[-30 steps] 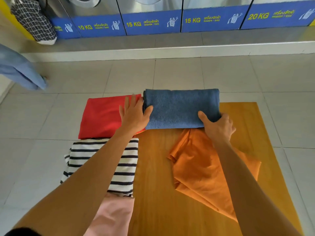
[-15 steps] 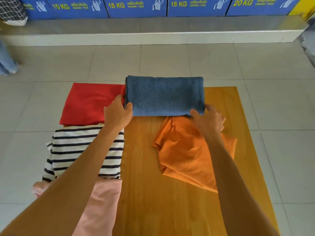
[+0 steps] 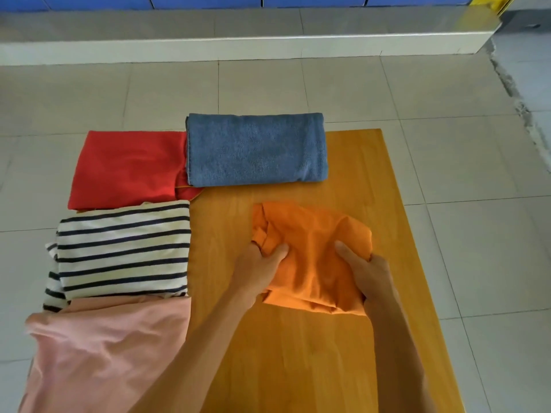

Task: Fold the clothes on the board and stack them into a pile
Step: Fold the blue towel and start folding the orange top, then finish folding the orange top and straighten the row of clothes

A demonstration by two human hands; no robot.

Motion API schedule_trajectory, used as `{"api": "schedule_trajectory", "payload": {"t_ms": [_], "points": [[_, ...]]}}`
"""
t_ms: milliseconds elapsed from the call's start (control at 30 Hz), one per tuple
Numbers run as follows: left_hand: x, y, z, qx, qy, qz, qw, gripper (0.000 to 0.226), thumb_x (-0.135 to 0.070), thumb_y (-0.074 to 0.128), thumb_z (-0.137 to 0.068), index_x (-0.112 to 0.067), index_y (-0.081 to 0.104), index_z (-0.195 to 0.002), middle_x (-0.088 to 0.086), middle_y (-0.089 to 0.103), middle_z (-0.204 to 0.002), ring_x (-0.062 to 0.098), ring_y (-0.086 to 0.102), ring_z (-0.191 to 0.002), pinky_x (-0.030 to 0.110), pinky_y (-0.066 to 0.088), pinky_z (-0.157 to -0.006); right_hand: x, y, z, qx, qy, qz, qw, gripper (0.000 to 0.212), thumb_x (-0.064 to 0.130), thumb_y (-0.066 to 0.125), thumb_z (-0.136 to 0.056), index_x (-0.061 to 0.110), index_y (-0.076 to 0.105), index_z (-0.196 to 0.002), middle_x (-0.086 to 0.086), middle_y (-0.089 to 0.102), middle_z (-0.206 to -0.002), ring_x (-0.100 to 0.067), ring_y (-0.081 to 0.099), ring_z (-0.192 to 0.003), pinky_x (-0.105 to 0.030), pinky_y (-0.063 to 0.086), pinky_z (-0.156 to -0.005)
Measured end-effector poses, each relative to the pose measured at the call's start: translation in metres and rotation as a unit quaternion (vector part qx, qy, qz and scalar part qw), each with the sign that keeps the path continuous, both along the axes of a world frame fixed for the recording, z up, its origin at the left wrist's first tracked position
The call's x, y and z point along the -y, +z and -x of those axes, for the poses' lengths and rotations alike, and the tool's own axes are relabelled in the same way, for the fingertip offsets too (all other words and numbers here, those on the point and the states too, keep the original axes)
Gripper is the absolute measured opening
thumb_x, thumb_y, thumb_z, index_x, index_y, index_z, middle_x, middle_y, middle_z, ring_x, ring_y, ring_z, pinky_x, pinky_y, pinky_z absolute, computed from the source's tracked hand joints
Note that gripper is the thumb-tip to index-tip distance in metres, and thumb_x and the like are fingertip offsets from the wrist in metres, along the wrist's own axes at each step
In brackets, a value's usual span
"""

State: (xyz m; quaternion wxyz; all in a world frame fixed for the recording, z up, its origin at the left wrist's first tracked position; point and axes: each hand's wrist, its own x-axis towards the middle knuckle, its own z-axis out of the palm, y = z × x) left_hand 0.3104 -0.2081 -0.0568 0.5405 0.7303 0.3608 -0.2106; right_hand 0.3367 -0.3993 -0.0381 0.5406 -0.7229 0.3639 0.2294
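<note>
1. Two bare hands gripped one crumpled orange garment (image 3: 313, 248) on the wooden board (image 3: 298, 353).
2. The left hand (image 3: 259, 269) pinched the garment's left edge, thumb on top of the cloth and fingers curled under it.
3. The right hand (image 3: 368, 274) clutched the right edge, thumb pressed onto the fabric and fingers closed around a bunched fold.
4. The orange garment lay near the middle of the board, apart from the other pieces.
5. A folded blue towel (image 3: 256, 149) sat at the board's far edge, beyond the orange garment.
6. A folded red garment (image 3: 128, 168) lay to the left of the towel, touching it.
7. A folded navy-and-white striped shirt (image 3: 123, 248) lay nearer than the red one, overlapping its near edge.
8. A loose pink garment (image 3: 104, 353) lay nearest, its far edge against the striped shirt.
9. Pale floor tiles (image 3: 462, 234) surrounded the board.
</note>
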Motion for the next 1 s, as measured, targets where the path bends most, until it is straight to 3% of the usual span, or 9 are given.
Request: {"api": "schedule_trajectory", "payload": {"t_ms": [100,200,267,433,500,633,733,867,1000], "points": [[-0.028,0.008,0.016,0.012,0.079,0.048,0.996,0.043,-0.048,0.063,-0.088,-0.027,0.046,-0.122,-0.010,0.052,-0.104,0.018,0.050,-0.103,0.035,0.042,-0.089,-0.002,0.013,-0.002,0.035,0.037,-0.054,0.997,0.038,0.042,0.084,-0.076,0.021,0.063,-0.100,0.005,0.070,-0.094,-0.019,0.068,-0.086,-0.042,0.056,-0.078],[-0.057,0.017,0.034,0.046,0.178,0.074,0.980,0.052,-0.042,0.067,-0.086,-0.027,0.048,-0.132,-0.003,0.058,-0.122,0.025,0.055,-0.115,0.048,0.044,-0.103,-0.020,0.022,-0.007,0.089,0.068,-0.098,0.989,0.023,0.038,0.085,-0.077,0.032,0.068,-0.091,0.009,0.075,-0.093,-0.014,0.072,-0.086,-0.035,0.056,-0.074],[-0.070,0.021,0.040,0.065,0.214,0.084,0.971,0.040,-0.031,0.067,-0.088,-0.029,0.053,-0.125,-0.002,0.061,-0.120,0.026,0.058,-0.111,0.050,0.046,-0.101,-0.041,0.020,-0.016,0.097,0.082,-0.091,0.988,0.021,0.038,0.086,-0.077,0.029,0.071,-0.089,0.008,0.077,-0.089,-0.014,0.074,-0.083,-0.036,0.059,-0.072],[-0.081,0.013,0.033,0.035,0.144,-0.034,0.988,0.015,-0.019,0.058,-0.092,-0.030,0.054,-0.101,-0.005,0.057,-0.097,0.022,0.057,-0.099,0.034,0.043,-0.079,-0.072,-0.016,-0.032,0.109,0.163,0.066,0.978,0.034,0.042,0.073,-0.084,0.009,0.064,-0.081,-0.010,0.069,-0.078,-0.027,0.065,-0.073,-0.047,0.056,-0.071],[-0.082,0.009,0.035,0.038,0.103,-0.078,0.991,0.017,-0.027,0.059,-0.093,-0.031,0.053,-0.108,-0.008,0.057,-0.102,0.020,0.057,-0.105,0.036,0.045,-0.083,-0.071,-0.026,-0.036,0.114,0.176,0.098,0.973,0.034,0.039,0.072,-0.085,0.006,0.063,-0.085,-0.013,0.067,-0.080,-0.023,0.059,-0.070,-0.041,0.052,-0.066],[-0.075,0.002,0.043,0.029,0.093,-0.107,0.989,0.053,-0.046,0.060,-0.092,-0.025,0.041,-0.137,-0.008,0.051,-0.121,0.019,0.051,-0.114,0.044,0.046,-0.099,-0.067,-0.036,-0.037,0.129,0.193,0.125,0.965,0.035,0.040,0.073,-0.084,0.007,0.062,-0.086,-0.009,0.064,-0.077,-0.021,0.058,-0.069,-0.042,0.053,-0.065],[-0.072,-0.006,0.048,0.039,0.090,-0.153,0.983,0.042,-0.026,0.060,-0.094,-0.017,0.045,-0.132,0.002,0.057,-0.118,0.026,0.057,-0.110,0.040,0.049,-0.092,-0.070,-0.038,-0.037,0.135,0.194,0.152,0.960,0.036,0.041,0.075,-0.083,0.009,0.063,-0.096,-0.006,0.064,-0.083,-0.021,0.059,-0.076,-0.040,0.051,-0.066],[-0.079,-0.007,0.053,0.022,0.097,-0.108,0.989,0.031,-0.003,0.050,-0.091,-0.017,0.049,-0.120,0.004,0.056,-0.100,0.025,0.060,-0.094,0.026,0.044,-0.067,-0.074,-0.039,-0.028,0.140,0.198,0.204,0.949,0.053,0.039,0.075,-0.085,0.018,0.055,-0.130,0.000,0.066,-0.114,-0.026,0.064,-0.104,-0.047,0.056,-0.087],[-0.075,-0.001,0.059,0.027,0.126,-0.081,0.988,0.026,-0.007,0.051,-0.094,-0.020,0.049,-0.117,0.005,0.057,-0.102,0.020,0.059,-0.091,0.022,0.041,-0.063,-0.075,-0.042,-0.019,0.160,0.172,0.204,0.951,0.039,0.037,0.074,-0.086,0.015,0.060,-0.115,-0.002,0.068,-0.099,-0.028,0.066,-0.093,-0.045,0.057,-0.079]]}}
